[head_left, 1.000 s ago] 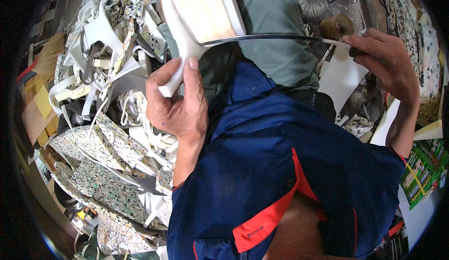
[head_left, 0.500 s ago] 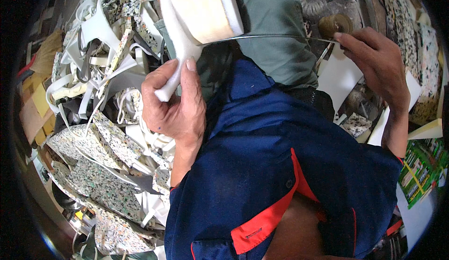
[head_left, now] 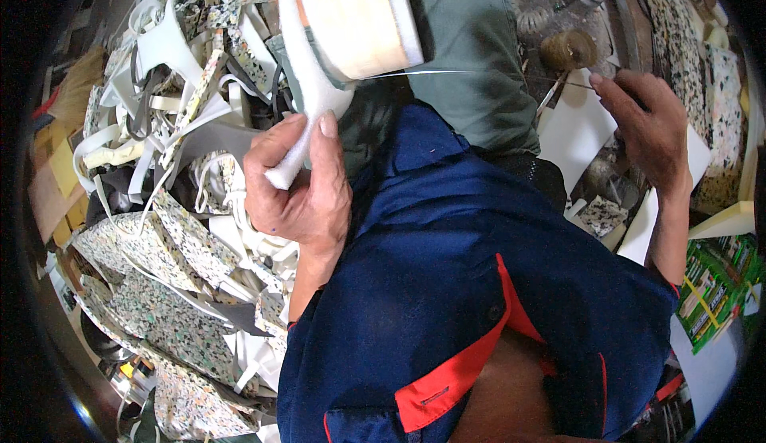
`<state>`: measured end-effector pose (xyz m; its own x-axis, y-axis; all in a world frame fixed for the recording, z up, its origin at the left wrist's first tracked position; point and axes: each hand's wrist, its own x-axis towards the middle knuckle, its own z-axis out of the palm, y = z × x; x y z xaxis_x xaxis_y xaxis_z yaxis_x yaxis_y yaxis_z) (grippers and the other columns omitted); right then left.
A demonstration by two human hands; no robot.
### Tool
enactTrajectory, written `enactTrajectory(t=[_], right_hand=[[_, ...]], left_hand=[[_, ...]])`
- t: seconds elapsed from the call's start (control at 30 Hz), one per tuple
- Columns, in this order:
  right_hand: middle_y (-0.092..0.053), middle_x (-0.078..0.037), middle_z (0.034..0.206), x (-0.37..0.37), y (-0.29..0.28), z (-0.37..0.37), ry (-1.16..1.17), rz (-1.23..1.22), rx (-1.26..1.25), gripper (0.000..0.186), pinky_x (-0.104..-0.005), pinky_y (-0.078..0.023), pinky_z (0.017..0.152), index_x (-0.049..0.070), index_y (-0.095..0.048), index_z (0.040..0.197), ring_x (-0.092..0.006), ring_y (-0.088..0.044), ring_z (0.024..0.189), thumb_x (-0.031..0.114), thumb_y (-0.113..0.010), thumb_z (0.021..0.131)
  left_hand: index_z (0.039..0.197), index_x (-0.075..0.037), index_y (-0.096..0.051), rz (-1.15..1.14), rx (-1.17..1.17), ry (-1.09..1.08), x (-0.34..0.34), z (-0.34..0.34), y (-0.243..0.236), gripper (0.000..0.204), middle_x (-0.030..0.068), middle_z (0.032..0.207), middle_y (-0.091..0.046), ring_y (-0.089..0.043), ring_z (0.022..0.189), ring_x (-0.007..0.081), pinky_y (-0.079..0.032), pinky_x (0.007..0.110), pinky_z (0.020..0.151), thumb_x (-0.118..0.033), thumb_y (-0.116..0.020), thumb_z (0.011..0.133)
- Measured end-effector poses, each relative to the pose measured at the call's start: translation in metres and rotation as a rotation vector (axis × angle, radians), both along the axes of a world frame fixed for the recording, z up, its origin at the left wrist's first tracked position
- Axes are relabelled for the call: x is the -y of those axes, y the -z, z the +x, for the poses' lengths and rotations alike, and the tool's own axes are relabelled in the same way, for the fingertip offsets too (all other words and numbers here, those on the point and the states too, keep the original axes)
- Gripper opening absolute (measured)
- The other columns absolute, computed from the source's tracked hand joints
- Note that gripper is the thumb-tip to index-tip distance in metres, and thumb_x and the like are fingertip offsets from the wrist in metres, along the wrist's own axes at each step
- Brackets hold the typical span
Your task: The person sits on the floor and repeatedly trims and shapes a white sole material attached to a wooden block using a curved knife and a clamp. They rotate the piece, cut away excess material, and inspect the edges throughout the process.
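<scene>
My left hand [head_left: 299,192] pinches the narrow loose end of a white foam strip [head_left: 321,84] between thumb and fingers. The strip lies along the left side of a thick cream foam piece [head_left: 355,20], which has a white layer on its right side too and rests over my thighs. My right hand [head_left: 646,120] is raised to the right, its thumb and forefinger closed on the end of a long thin strip [head_left: 463,71]. This strip runs almost level to the lower edge of the cream foam; I cannot tell whether it is a thread or a blade.
A heap of white offcuts and speckled foam scraps [head_left: 167,299] fills the left side. On the right lie a brown roll [head_left: 568,48], a coiled hose [head_left: 531,16], white sheets [head_left: 578,120] and a green printed package [head_left: 718,287]. Speckled foam slabs [head_left: 726,108] stand at the far right.
My right hand has moved a little right and down, drawing the thin strip along with it. The foam piece and my left hand have shifted slightly downward.
</scene>
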<state>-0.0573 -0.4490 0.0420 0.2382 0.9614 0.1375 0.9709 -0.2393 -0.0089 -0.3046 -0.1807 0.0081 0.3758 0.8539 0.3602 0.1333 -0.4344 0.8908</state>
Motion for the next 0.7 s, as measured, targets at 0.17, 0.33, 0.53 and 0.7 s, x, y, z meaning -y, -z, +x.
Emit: enactTrajectory(t=[0.17, 0.33, 0.53, 0.7], right_hand=[[-0.065, -0.007, 0.093, -0.033, -0.006, -0.012, -0.053, 0.033, 0.006, 0.037, -0.0359, -0.051, 0.066, 0.019, -0.069, 0.119, -0.0246, -0.063, 0.078, 0.006, -0.069, 0.084], [-0.066, -0.007, 0.093, -0.031, 0.002, -0.006, -0.085, 0.036, 0.026, 0.040, -0.0349, -0.052, 0.066, 0.018, -0.069, 0.119, -0.0244, -0.063, 0.078, 0.005, -0.070, 0.081], [-0.067, -0.008, 0.094, 0.008, 0.001, -0.003, 0.085, -0.026, -0.003, 0.038, -0.0351, -0.052, 0.070, 0.014, -0.070, 0.115, -0.0243, -0.065, 0.081, 0.000, -0.068, 0.079], [-0.068, -0.015, 0.104, 0.018, 0.006, -0.006, 0.232, 0.309, -0.327, 0.040, -0.0371, -0.054, 0.079, 0.003, -0.066, 0.115, -0.0286, -0.068, 0.090, -0.005, -0.072, 0.076]], left_hand=[[0.094, 0.003, -0.061, 0.006, 0.048, 0.030, 0.000, -0.002, -0.001, 0.021, 0.0163, 0.089, -0.069, -0.065, 0.077, 0.0174, -0.051, 0.028, 0.075, 0.003, -0.078, 0.082], [0.094, 0.003, -0.061, 0.084, 0.035, 0.048, 0.000, -0.006, -0.002, 0.021, 0.0168, 0.088, -0.069, -0.065, 0.078, 0.0184, -0.051, 0.028, 0.075, 0.003, -0.078, 0.081], [0.100, 0.003, -0.059, 0.022, 0.098, 0.069, -0.007, -0.014, 0.006, 0.024, 0.0191, 0.095, -0.068, -0.065, 0.085, 0.0193, -0.051, 0.029, 0.080, 0.004, -0.076, 0.083], [0.132, 0.004, -0.046, -0.350, 0.323, 0.265, -0.029, -0.011, 0.031, 0.058, 0.0192, 0.123, -0.061, -0.061, 0.111, 0.0233, -0.047, 0.036, 0.100, -0.009, -0.078, 0.085]])
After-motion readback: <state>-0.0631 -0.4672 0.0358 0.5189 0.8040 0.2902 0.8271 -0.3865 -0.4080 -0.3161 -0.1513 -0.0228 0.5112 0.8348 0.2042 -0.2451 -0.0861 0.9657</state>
